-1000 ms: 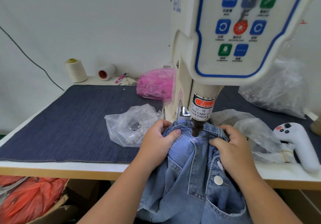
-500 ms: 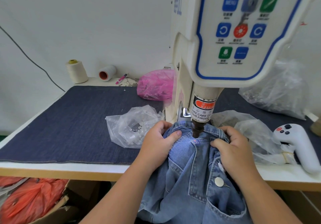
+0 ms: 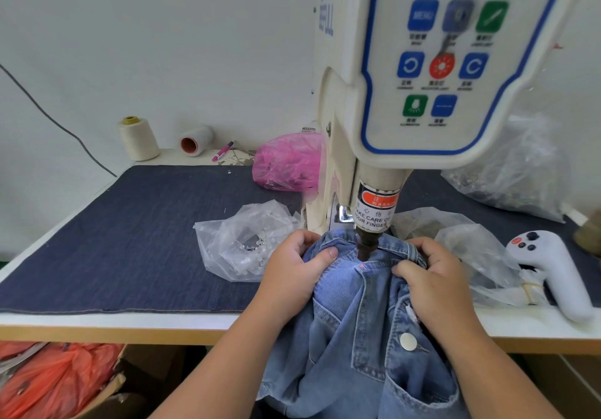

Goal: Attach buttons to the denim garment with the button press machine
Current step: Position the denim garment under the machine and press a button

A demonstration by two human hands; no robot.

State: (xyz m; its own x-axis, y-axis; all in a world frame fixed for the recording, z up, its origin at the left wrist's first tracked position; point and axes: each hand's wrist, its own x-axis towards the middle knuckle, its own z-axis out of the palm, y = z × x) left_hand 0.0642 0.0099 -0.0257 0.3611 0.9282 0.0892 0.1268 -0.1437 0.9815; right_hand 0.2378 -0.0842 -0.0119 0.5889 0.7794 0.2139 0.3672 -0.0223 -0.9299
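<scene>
A light-blue denim garment (image 3: 357,337) hangs over the table's front edge, its top bunched under the button press machine (image 3: 422,77). The machine's dark punch (image 3: 364,247) stands just above the cloth, with a red light dot (image 3: 362,267) on the denim below it. My left hand (image 3: 292,275) grips the denim left of the punch, thumb on top. My right hand (image 3: 432,283) grips the folded edge right of the punch. One silver button (image 3: 408,342) sits fixed lower on the garment's front.
A clear bag of small parts (image 3: 244,243) lies left of my hands, a pink bag (image 3: 286,161) behind it. More clear bags (image 3: 471,249) and a white handheld controller (image 3: 553,269) lie to the right. Thread cones (image 3: 138,138) stand at the back. Orange bags (image 3: 55,379) sit under the table.
Both hands keep their hold on the denim beside the punch. The view has tilted slightly; nothing else has visibly moved.
</scene>
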